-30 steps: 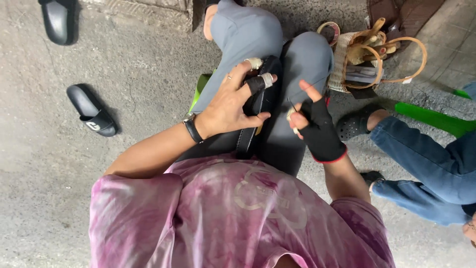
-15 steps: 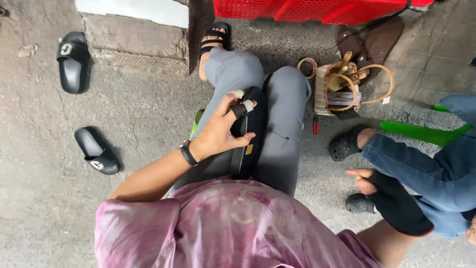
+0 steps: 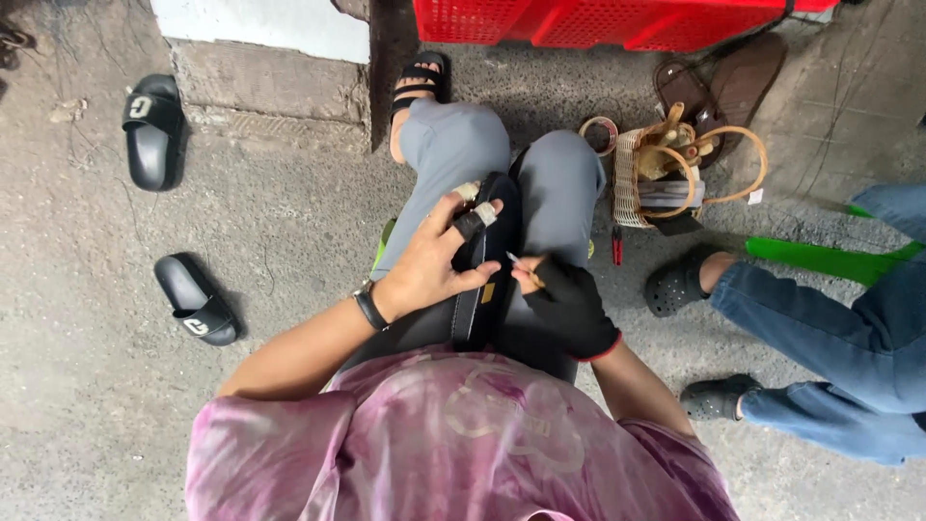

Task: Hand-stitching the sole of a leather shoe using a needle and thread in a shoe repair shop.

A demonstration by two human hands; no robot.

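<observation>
- Head view: left hand point(image 3: 429, 270) clamps the black strap point(image 3: 487, 275) on the lap.
- Gloved right hand point(image 3: 569, 304) pinches a needle point(image 3: 521, 268); a slip could prick those taped fingers point(image 3: 477, 217).

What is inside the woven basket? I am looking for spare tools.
The woven basket shows pale wooden handles and dark folded material; anything beneath them is covered.

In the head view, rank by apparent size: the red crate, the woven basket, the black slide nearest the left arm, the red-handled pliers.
1. Red crate, though cut off by the frame.
2. Woven basket.
3. Black slide.
4. Red-handled pliers.
</observation>
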